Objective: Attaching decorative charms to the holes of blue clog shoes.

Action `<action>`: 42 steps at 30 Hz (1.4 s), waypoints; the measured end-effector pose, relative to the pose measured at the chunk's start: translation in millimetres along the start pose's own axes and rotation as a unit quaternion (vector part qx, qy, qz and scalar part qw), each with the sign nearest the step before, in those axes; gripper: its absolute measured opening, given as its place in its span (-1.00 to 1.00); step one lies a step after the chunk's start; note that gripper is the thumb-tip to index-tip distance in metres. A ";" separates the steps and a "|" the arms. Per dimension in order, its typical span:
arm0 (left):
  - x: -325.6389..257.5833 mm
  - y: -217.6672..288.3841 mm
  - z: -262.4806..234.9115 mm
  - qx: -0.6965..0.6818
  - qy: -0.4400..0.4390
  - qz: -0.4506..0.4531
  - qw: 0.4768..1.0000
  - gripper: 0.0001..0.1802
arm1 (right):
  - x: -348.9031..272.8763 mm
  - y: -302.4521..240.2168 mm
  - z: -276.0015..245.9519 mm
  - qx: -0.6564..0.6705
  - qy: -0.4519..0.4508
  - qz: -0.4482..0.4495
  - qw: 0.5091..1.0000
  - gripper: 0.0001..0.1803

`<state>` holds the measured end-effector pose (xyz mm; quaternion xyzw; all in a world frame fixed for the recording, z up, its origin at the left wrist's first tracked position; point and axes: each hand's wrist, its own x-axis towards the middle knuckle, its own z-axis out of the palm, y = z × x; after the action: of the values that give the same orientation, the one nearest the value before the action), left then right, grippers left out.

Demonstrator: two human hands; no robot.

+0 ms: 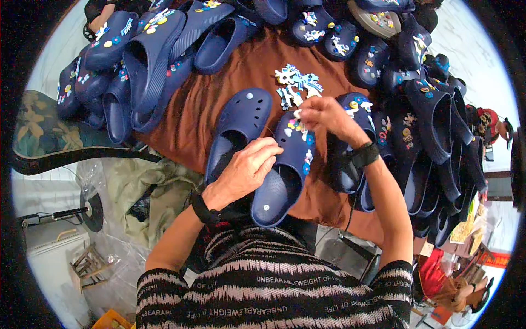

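Two navy clogs lie side by side before me on a brown cloth. The right-hand clog [280,194] carries several coloured charms on its upper. My left hand [246,169] is closed on this clog's inner side, with the fingers over its strap area. Above its toe, my right hand [327,118] pinches a small white shoe charm [297,114]. The left-hand clog [233,118] has one pale round charm at its toe and otherwise bare holes. Just beyond the toes lies a pile of blue and white charms [296,82].
Stacked navy clogs [156,60] with charms fill the table's left side. More clogs [433,120] crowd the right, close to my right forearm. A grey clog [378,22] sits among those at the back. The brown cloth [181,129] covers the table. A chair [55,131] stands at left.
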<state>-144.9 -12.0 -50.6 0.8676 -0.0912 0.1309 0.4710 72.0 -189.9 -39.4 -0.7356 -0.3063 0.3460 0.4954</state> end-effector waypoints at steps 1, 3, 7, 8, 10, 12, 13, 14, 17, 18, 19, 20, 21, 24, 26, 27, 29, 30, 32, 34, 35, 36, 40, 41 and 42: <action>-0.6 0.2 0.4 0.000 0.000 0.000 1.000 -0.78 | -4.6 -2.1 7.5 0.007 -0.034 0.012 0.999 -0.81; -1.3 -1.0 0.2 0.001 -0.009 -0.002 1.000 -0.78 | -12.8 -16.5 22.7 0.023 -0.072 0.063 0.995 -0.82; -0.1 -0.9 -0.7 -0.008 -0.011 -0.005 1.000 -0.79 | -14.0 -10.9 31.7 -0.011 -0.090 0.046 0.995 -0.82; 0.1 -1.4 -0.4 -0.003 -0.010 0.002 1.000 -0.79 | -13.9 -11.6 32.4 -0.020 -0.084 0.054 0.995 -0.81; 0.1 -2.5 -0.3 0.001 -0.008 0.008 1.000 -0.79 | -13.9 -13.3 33.7 -0.031 -0.080 0.062 0.994 -0.81; -0.5 -3.4 -0.8 0.001 -0.009 0.014 1.000 -0.79 | -13.3 -16.7 34.9 -0.052 -0.072 0.069 0.994 -0.80; -0.5 -3.4 -1.0 0.001 -0.007 0.013 1.000 -0.79 | -13.0 -18.9 34.9 -0.053 -0.073 0.069 0.994 -0.80; -0.4 -3.3 -0.9 -0.002 -0.009 0.013 1.000 -0.79 | -13.0 -21.0 34.7 -0.072 -0.072 0.075 0.992 -0.79; -0.5 -4.6 0.0 -0.009 -0.011 0.009 1.000 -0.79 | -11.3 -22.3 35.3 -0.094 -0.078 0.092 0.988 -0.79; -0.4 -5.1 0.4 -0.012 -0.012 0.006 1.000 -0.79 | -10.7 -22.6 35.7 -0.098 -0.084 0.101 0.986 -0.79; -0.2 -5.6 0.6 -0.013 -0.011 0.006 1.000 -0.79 | -10.5 -25.3 36.7 -0.098 -0.084 0.102 0.986 -0.79; -0.4 -6.3 0.8 -0.008 -0.012 0.009 1.000 -0.79 | -10.6 -30.4 38.5 -0.110 -0.079 0.117 0.984 -0.79; -0.7 -7.0 1.0 -0.003 -0.012 0.012 1.000 -0.80 | -10.4 -34.5 40.2 -0.122 -0.075 0.132 0.981 -0.78; -0.7 -8.9 2.1 0.000 -0.010 0.020 1.000 -0.79 | -6.2 -40.2 40.3 -0.144 -0.104 0.138 0.974 -0.77; -0.5 -7.0 0.9 0.003 -0.013 0.016 1.000 -0.79 | 0.3 -43.3 42.3 -0.166 -0.128 0.137 0.968 -0.76; -0.8 -6.2 0.4 0.007 -0.015 0.012 1.000 -0.79 | 4.7 -44.3 43.2 -0.189 -0.153 0.135 0.961 -0.73; -0.6 -6.8 1.7 0.009 -0.015 0.016 1.000 -0.79 | 15.7 -45.5 42.7 -0.226 -0.191 0.157 0.942 -0.71; 0.0 -6.8 2.1 0.011 -0.014 0.021 1.000 -0.78 | 21.0 -45.4 41.1 -0.262 -0.228 0.179 0.920 -0.69; -0.1 -5.2 1.3 0.003 -0.019 0.016 1.000 -0.78 | 25.5 -40.1 39.4 -0.304 -0.257 0.150 0.905 -0.64; -1.6 -6.0 0.4 -0.006 -0.022 0.008 1.000 -0.78 | 25.9 -44.6 44.1 -0.308 -0.233 0.170 0.907 -0.65; -1.2 -7.3 0.6 0.001 -0.021 0.016 1.000 -0.78 | 27.6 -45.3 45.7 -0.307 -0.232 0.171 0.907 -0.65; -0.8 -8.1 1.0 0.007 -0.021 0.023 0.999 -0.78 | 31.4 -46.3 48.0 -0.335 -0.251 0.159 0.894 -0.66; -1.3 -7.7 2.5 -0.001 -0.026 0.020 0.999 -0.78 | 36.7 -60.5 55.6 -0.440 -0.276 0.184 0.834 -0.68; -0.2 -6.5 1.7 -0.001 -0.028 0.021 0.999 -0.78 | 38.4 -60.6 57.4 -0.480 -0.293 0.160 0.811 -0.70; 0.6 -5.7 1.1 -0.001 -0.029 0.022 0.999 -0.78 | 35.4 -60.4 57.7 -0.481 -0.293 0.159 0.811 -0.70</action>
<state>-142.5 -9.9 -55.4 0.8685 -0.1241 0.1158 0.4657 38.9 -112.6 -5.4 -0.7821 -0.4427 0.4277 -0.0965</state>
